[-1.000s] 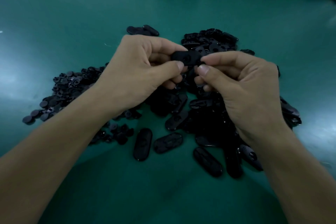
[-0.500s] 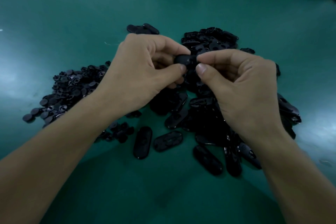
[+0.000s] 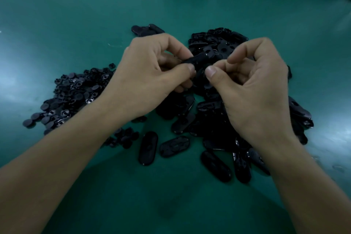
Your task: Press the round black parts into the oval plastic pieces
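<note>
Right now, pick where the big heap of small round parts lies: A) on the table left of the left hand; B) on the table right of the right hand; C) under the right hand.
A: the heap of small round parts spreads over the green table left of the left hand; oval pieces lie under and around the right hand.

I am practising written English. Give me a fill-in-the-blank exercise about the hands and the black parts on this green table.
1. The left hand pinches the oval piece between its index finger and ____.
2. The pile of round parts lies on the person's ____ side.
3. The loose oval pieces nearest the person are ____ in colour.
Missing words: thumb; left; black.
</note>
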